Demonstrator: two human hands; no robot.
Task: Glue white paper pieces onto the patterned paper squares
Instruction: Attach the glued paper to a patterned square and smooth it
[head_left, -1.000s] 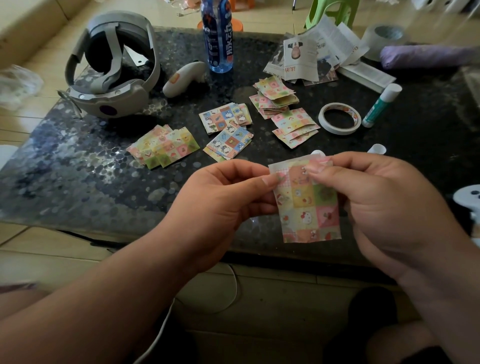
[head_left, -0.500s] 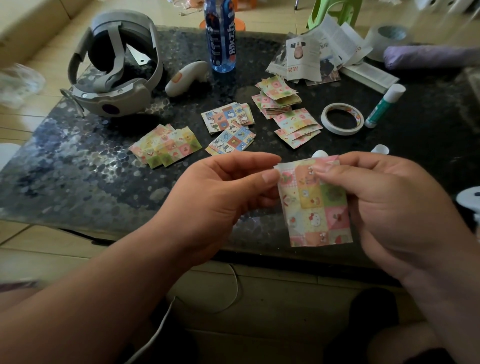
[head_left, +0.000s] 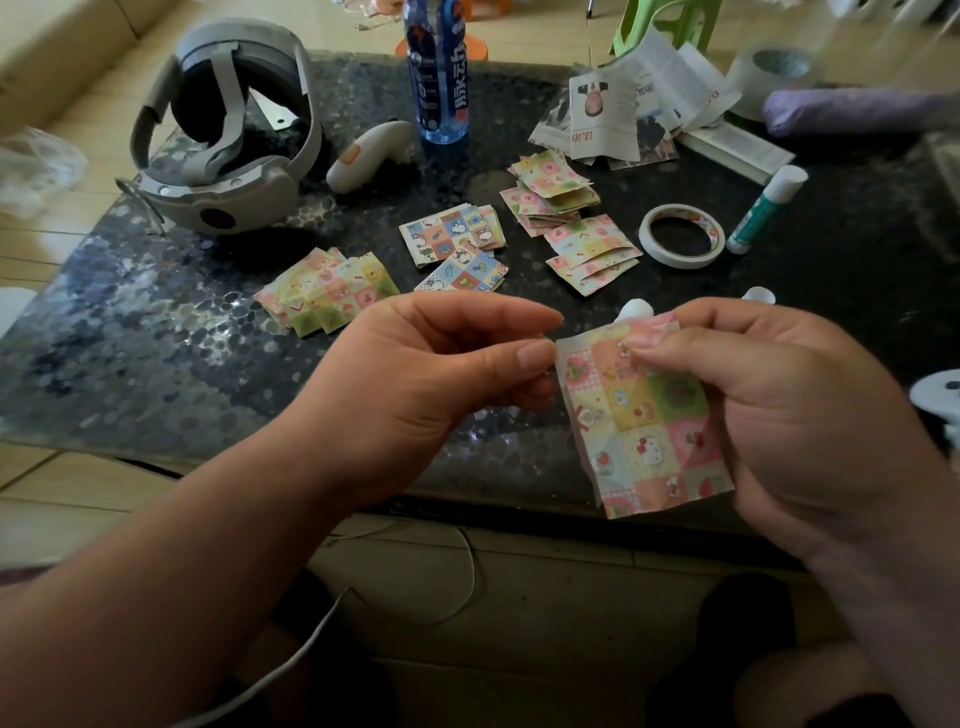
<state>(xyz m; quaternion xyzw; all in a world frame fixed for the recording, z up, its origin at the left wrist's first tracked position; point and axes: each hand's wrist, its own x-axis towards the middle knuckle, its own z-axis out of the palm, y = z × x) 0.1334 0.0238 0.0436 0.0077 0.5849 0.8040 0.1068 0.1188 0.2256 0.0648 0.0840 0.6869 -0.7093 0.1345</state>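
A patterned paper square (head_left: 649, 426) with cartoon checks hangs over the table's near edge. My right hand (head_left: 789, 415) pinches its top edge, thumb in front and fingers behind. My left hand (head_left: 436, 384) pinches the square's upper left corner between thumb and forefinger. Several piles of patterned squares lie on the dark table (head_left: 156, 338): a yellow-green pile (head_left: 327, 291), a blue pile (head_left: 457, 244) and pink-yellow piles (head_left: 571, 218). A glue stick (head_left: 766, 208) with a white cap lies at the right. No separate white paper piece is visible.
A roll of tape (head_left: 680, 236) lies beside the glue stick. A VR headset (head_left: 228, 130), a controller (head_left: 369, 156) and a blue bottle (head_left: 439, 67) stand at the back. Printed leaflets (head_left: 634, 104) and a purple bundle (head_left: 852, 111) sit at the back right.
The square has tilted and shifted slightly right in my hands. My left fingers have slid toward its upper left corner. The view has drifted a little.
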